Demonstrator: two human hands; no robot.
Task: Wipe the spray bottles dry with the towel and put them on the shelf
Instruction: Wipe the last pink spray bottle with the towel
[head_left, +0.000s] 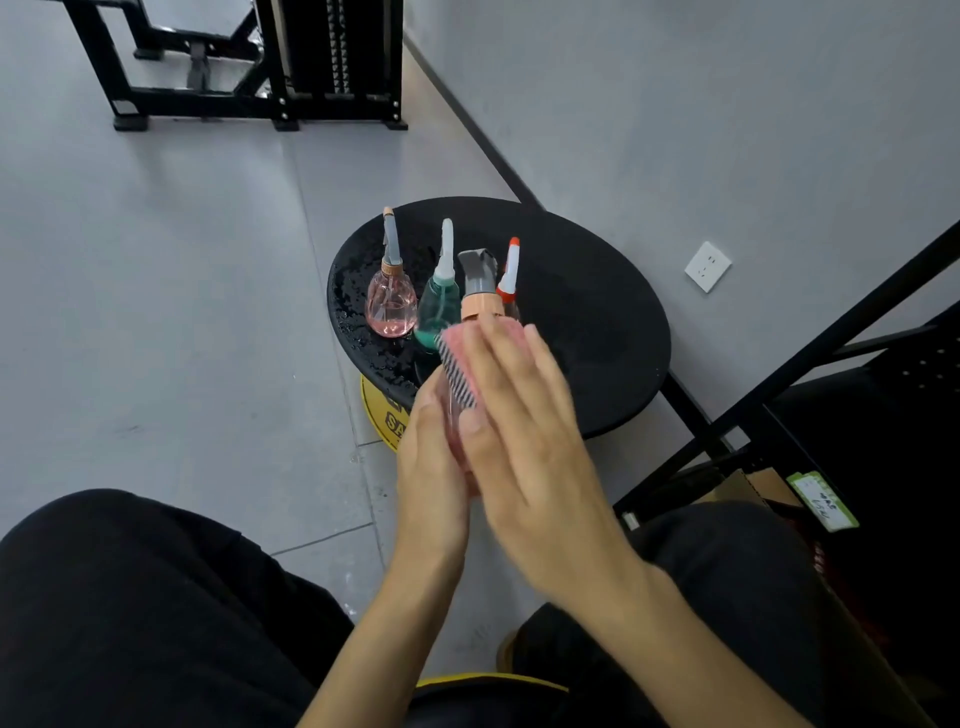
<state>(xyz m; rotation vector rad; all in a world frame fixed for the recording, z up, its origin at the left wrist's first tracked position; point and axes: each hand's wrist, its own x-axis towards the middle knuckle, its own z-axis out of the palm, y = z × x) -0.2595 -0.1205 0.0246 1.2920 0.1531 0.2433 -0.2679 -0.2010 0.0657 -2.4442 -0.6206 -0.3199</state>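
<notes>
body of held bottle (480, 304) hidden by towel (457, 364), shelf label (822, 501) unreadable

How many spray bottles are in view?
4. Three stand on the round table: pink bottle at left, teal bottle, orange-tipped bottle partly hidden behind. The fourth bottle is held in front, under the towel.
</notes>
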